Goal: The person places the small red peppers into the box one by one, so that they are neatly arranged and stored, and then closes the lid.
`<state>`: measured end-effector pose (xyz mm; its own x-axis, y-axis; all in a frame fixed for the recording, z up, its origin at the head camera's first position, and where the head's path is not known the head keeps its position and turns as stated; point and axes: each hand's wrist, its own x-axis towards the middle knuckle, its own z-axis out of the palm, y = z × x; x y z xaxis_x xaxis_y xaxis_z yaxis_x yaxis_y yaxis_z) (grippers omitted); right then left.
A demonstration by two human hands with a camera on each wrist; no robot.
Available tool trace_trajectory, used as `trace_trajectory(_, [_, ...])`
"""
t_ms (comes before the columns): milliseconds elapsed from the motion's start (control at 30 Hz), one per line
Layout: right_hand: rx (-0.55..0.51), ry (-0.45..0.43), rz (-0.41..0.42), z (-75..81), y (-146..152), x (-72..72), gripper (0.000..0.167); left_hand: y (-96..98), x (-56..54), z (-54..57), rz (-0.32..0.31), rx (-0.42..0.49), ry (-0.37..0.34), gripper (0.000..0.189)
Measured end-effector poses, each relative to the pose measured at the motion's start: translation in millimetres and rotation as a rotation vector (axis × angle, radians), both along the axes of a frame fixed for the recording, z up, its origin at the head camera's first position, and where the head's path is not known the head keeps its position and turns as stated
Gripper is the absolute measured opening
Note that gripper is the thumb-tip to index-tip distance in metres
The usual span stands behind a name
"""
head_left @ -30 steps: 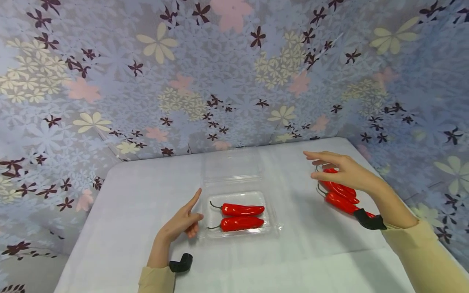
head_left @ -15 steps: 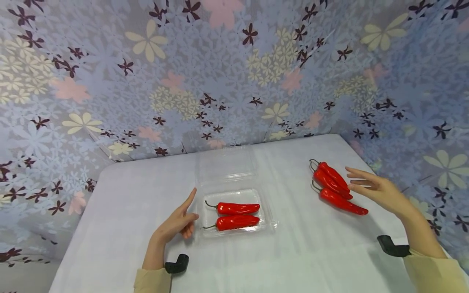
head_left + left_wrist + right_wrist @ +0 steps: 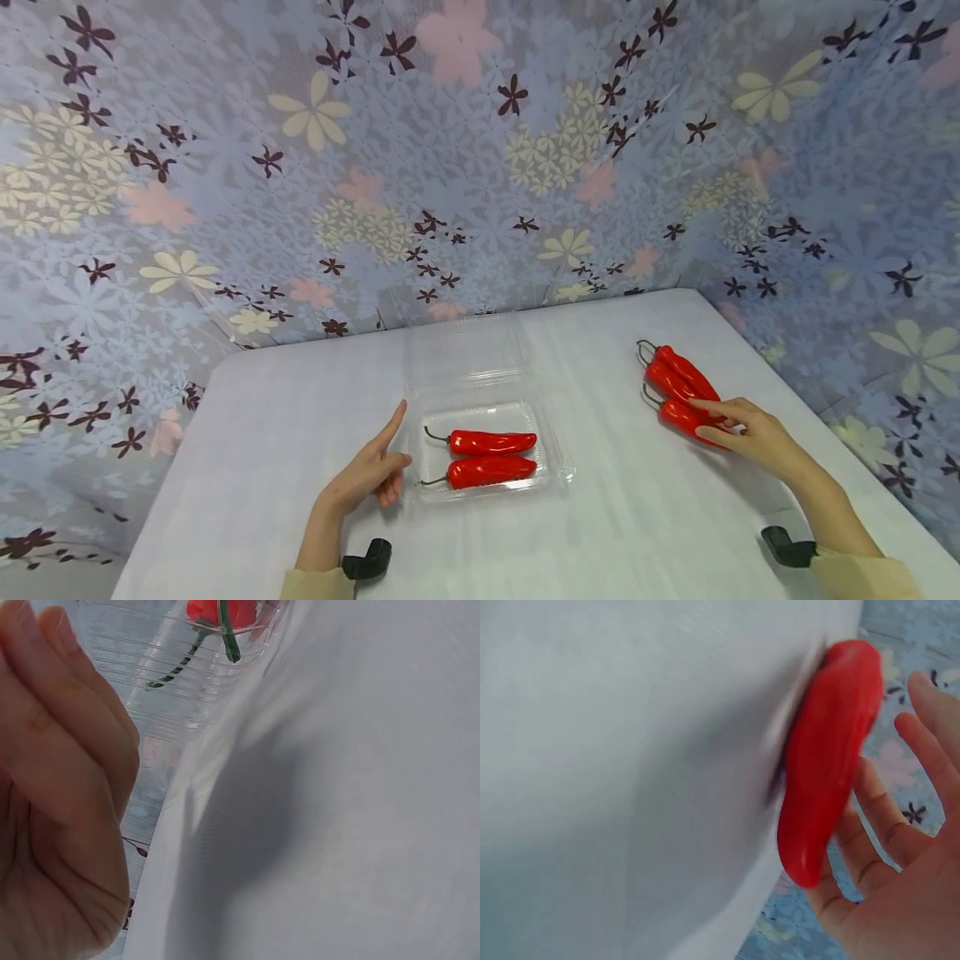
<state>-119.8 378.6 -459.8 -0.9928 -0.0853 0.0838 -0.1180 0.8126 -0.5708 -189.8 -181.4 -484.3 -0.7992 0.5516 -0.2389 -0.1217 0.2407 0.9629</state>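
On the right side of the white-covered worktop (image 3: pixel 600 517), we see three red peppers lying close together, their green stems pointing away and to the left: the nearest pepper (image 3: pixel 678 417), the middle pepper (image 3: pixel 666 381) and the farthest pepper (image 3: pixel 693 373). Our right hand (image 3: pixel 765 437) is at the lower end of the nearest one, thumb and index finger reaching over it from the right. From the right wrist we see the fingers spread and only slightly bent, with a red pepper in front of some of them; it has no firm hold, and we cannot tell whether the skin touches the pepper. Our left hand (image 3: pixel 367 477) is just beside the left edge of a clear plastic container (image 3: pixel 487 495), its index finger straight, its thumb out toward the rim and the other fingers loosely bent; it grasps nothing. The transparent lid (image 3: pixel 465 346) lies folded back toward the flowered backdrop (image 3: pixel 450 167). Inside the container two more peppers lie side by side, stems to the left: the rear pepper (image 3: pixel 491 442) and the front pepper (image 3: pixel 491 472). We wear a black mount at each wrist, one on the left (image 3: pixel 367 560) and one on the right (image 3: pixel 787 547).
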Motion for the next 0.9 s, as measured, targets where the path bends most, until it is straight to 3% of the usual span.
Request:
trace_trajectory(367, [0.038, 0.006, 0.001, -9.4, -4, -0.4, 0.05, 5.2, 4.3, -5.2, 0.007, 0.013, 0.003, 0.081])
trace_trajectory(567, [0.039, -0.04, -0.016, -10.5, -7, -1.7, 0.054, 2.6, 3.6, -5.4, 0.007, 0.009, 0.001, 0.081])
trace_trajectory(733, [0.049, -0.079, -0.031, -11.7, -9, -4.5, 0.057, 0.4, 3.0, -3.4, 0.002, 0.013, 0.009, 0.081])
trace_trajectory(900, [0.025, -0.058, -0.028, -11.5, -11, -6.7, 0.057, -1.5, 2.3, 1.4, 0.013, 0.008, 0.011, 0.081])
